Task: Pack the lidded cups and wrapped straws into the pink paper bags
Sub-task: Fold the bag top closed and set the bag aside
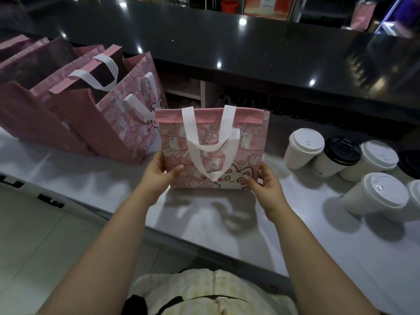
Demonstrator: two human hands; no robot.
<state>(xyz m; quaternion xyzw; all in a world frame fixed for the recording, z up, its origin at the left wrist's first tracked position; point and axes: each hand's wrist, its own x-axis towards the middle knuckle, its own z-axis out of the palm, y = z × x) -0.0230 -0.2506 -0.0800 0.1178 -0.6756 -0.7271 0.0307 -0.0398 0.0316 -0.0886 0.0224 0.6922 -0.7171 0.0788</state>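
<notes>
A flat pink paper bag (pixel 247 144) with white handles and a cat print stands upright in the middle of the white counter. My left hand (pixel 159 173) pinches its lower left edge and my right hand (pixel 263 180) pinches its lower right corner. To the right stand several lidded paper cups: a white-lidded one (pixel 303 147), a black-lidded one (pixel 336 155), another white-lidded one (pixel 375 163), and a nearer white-lidded one (pixel 377 193). No wrapped straws are visible.
Several opened pink bags (pixel 109 110) stand in a row at the left on the white counter (pixel 204 219). A raised black counter (pixel 227 53) runs across the back. The counter's front edge lies close to my body, with floor at the lower left.
</notes>
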